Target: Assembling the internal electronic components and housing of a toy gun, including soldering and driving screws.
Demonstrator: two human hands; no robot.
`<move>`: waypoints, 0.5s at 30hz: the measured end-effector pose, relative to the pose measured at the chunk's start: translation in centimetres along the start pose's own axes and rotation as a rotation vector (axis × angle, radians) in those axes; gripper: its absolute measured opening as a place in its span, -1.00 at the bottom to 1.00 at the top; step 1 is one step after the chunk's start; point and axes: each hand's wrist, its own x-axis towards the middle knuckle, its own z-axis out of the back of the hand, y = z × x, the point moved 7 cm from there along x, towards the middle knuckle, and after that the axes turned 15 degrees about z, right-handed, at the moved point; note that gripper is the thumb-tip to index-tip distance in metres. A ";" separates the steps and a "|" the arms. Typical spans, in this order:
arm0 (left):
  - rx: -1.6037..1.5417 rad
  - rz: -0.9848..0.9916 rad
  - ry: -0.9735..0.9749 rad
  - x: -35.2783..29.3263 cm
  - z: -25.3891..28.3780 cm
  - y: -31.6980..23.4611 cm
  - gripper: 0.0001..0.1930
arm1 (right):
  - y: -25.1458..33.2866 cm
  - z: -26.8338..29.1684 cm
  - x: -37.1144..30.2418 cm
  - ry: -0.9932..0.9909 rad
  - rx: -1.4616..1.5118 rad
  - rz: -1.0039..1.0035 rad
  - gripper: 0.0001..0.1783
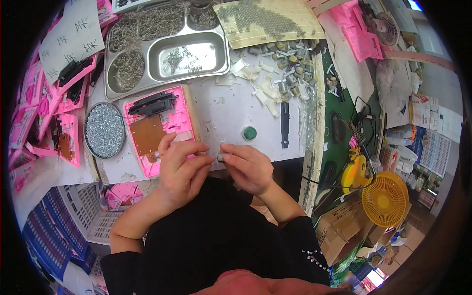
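My left hand (183, 167) and my right hand (248, 166) meet fingertip to fingertip over the near edge of the white worktop. Between the right thumb and fingers is a small grey part (220, 157), too small to name. The left fingers are pinched close beside it; whether they hold anything is hidden. Partly under my left hand lies an open pink plastic housing (188, 110) with a brown circuit board (147, 133) and a black plastic piece (152, 104) in it. A small green round object (249, 132) sits beyond my right hand, with a long black plastic part (285, 125) to its right.
An oval dish of small silvery screws (104, 130) stands left. Behind is a compartmented metal tray (189, 78) of springs, beside a yellowish sheet (268, 22) bearing small metal pieces. White plastic parts with small motors (295, 69) lie back right. Pink housings (37, 98) are piled left.
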 end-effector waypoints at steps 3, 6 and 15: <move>0.021 -0.011 -0.011 0.0 0.5 -0.2 -0.64 | -0.3 -0.1 -0.2 0.019 0.022 -0.008 -0.54; 0.025 0.002 -0.009 0.2 1.1 -0.1 -0.63 | -0.5 0.2 -0.1 0.010 0.058 -0.033 -0.55; 0.009 0.113 0.114 1.7 3.0 2.4 -0.64 | -4.0 5.0 -6.2 -0.223 0.204 -0.388 -0.62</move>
